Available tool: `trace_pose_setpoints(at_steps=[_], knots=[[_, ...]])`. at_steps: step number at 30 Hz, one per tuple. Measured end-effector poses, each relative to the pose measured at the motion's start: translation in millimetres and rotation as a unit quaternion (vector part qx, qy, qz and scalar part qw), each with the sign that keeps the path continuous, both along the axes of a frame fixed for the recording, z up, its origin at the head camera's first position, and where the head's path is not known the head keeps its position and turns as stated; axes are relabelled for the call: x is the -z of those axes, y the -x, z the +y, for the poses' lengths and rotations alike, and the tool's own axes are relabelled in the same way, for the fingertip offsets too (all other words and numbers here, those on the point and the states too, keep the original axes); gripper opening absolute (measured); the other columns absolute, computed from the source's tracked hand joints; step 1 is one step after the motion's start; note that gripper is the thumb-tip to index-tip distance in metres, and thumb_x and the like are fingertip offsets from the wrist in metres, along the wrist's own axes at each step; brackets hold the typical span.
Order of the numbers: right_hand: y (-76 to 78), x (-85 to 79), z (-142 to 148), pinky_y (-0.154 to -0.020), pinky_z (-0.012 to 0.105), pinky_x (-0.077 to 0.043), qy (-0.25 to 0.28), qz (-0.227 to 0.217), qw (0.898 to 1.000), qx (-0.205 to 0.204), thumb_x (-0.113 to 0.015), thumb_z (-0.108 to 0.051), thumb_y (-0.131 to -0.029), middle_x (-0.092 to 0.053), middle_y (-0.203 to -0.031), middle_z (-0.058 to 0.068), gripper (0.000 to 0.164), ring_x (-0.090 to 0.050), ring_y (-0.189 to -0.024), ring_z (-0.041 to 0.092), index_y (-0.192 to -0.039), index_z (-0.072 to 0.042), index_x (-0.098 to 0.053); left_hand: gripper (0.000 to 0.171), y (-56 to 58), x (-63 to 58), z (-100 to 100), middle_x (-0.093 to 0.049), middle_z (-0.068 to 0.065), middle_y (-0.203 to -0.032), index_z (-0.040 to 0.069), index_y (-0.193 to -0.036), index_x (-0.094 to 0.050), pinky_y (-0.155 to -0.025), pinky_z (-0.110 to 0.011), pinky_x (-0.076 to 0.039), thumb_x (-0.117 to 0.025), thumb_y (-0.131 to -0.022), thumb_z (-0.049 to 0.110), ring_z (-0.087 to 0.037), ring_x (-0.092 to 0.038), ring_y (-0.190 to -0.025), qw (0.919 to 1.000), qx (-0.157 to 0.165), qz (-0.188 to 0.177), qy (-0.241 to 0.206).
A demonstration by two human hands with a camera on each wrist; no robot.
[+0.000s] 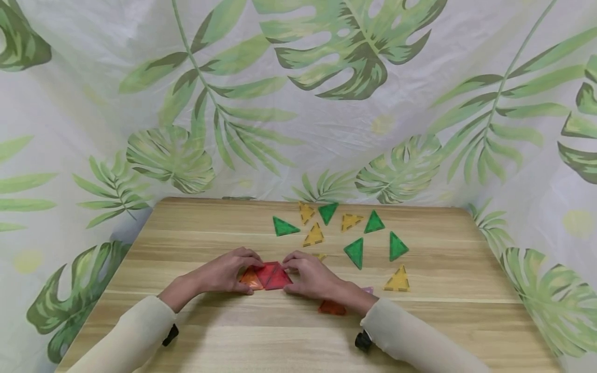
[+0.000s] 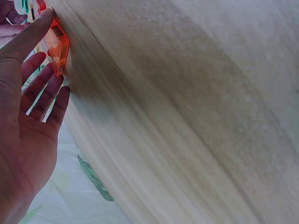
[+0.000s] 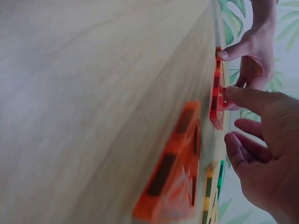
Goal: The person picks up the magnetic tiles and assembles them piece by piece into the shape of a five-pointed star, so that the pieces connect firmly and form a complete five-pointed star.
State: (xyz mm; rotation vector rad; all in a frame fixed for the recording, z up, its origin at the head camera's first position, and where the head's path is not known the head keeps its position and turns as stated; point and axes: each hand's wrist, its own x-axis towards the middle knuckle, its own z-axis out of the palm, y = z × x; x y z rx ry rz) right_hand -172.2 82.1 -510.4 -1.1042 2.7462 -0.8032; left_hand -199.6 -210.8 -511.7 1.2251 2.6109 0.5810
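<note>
A flat row of translucent triangular magnetic tiles lies on the table between both hands. At its left end is an orange tile [image 1: 251, 281]; beside it are a red tile [image 1: 268, 270] and another red tile [image 1: 279, 280]. My left hand [image 1: 228, 272] holds the orange tile's edges, thumb at the near side and fingers at the far side. My right hand [image 1: 310, 274] grips the right-hand red tile by its edges between thumb and index finger. The right wrist view shows the remaining fingers of that hand [image 3: 266, 144] loosely bent, off the tile.
Under the right forearm lies a red-orange tile [image 1: 332, 309], with a partly hidden purple tile [image 1: 368, 290] nearby. Several green triangles, one a green tile [image 1: 354, 253], and several yellow triangles, one a yellow tile [image 1: 398, 280], lie scattered behind and right. A leaf-print curtain [image 1: 326, 129] hangs behind the table.
</note>
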Motion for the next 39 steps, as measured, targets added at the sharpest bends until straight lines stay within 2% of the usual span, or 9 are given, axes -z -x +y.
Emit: trace_pose_setpoints(at_steps=[10,19,24,31,35,39], knots=[[-4.6,-6.9,39,-0.103,0.033,-0.054,0.009,-0.012,0.998,-0.059,-0.087,-0.024,-0.090,-0.071,-0.128,0.002,0.042,-0.066,-0.119,0.016,-0.127,-0.008,-0.075,0.060,-3.9,-2.1,2,-0.063,-0.004,-0.131,0.009,-0.133,-0.072,-0.103,-0.046,-0.055,-0.092,-0.084,0.038,-0.022,-0.060,-0.120,0.9998,0.001,0.018,0.003],[-8.1,-11.4,83,-0.107,0.039,-0.053,-0.001,-0.029,0.996,-0.084,-0.086,-0.023,-0.091,-0.070,-0.131,0.001,0.041,-0.064,-0.125,0.019,-0.128,-0.010,-0.075,0.061,-15.2,-7.2,-5,-0.062,-0.005,-0.128,0.005,-0.136,-0.072,-0.101,-0.045,-0.055,-0.089,-0.088,0.039,-0.023,-0.059,-0.117,0.9996,-0.019,0.016,0.012],[-10.9,-9.7,104,-0.109,0.042,-0.051,-0.002,-0.060,0.992,-0.111,-0.087,-0.024,-0.089,-0.071,-0.133,0.002,0.044,-0.063,-0.128,0.021,-0.129,-0.008,-0.075,0.057,-20.1,-8.0,-10,-0.062,-0.004,-0.124,0.003,-0.137,-0.071,-0.096,-0.041,-0.056,-0.085,-0.092,0.035,-0.019,-0.059,-0.113,0.9996,-0.021,0.017,0.008],[-13.0,-6.1,124,-0.107,0.043,-0.050,0.007,-0.075,0.985,-0.159,-0.089,-0.026,-0.087,-0.070,-0.136,0.002,0.049,-0.062,-0.128,0.020,-0.131,-0.009,-0.074,0.052,-20.2,-17.9,-16,-0.063,-0.006,-0.125,0.004,-0.137,-0.071,-0.094,-0.042,-0.058,-0.084,-0.091,0.026,-0.022,-0.062,-0.113,0.9991,-0.005,0.019,0.038],[-14.5,-4.7,130,-0.105,0.040,-0.051,0.003,-0.077,0.983,-0.168,-0.088,-0.024,-0.087,-0.068,-0.138,0.002,0.051,-0.061,-0.128,0.019,-0.133,-0.010,-0.073,0.056,-15.7,-24.3,-18,-0.062,-0.009,-0.129,0.003,-0.138,-0.069,-0.098,-0.046,-0.057,-0.087,-0.086,0.018,-0.026,-0.060,-0.118,0.9990,0.017,-0.001,0.041],[-16.0,-3.4,132,-0.105,0.037,-0.051,-0.005,-0.084,0.981,-0.173,-0.087,-0.022,-0.088,-0.067,-0.140,0.002,0.051,-0.060,-0.129,0.018,-0.135,-0.011,-0.072,0.066,-9.3,-26.6,-18,-0.056,-0.017,-0.145,0.004,-0.144,-0.064,-0.106,-0.057,-0.051,-0.088,-0.084,0.011,-0.037,-0.052,-0.133,0.9979,0.045,-0.035,0.031]])
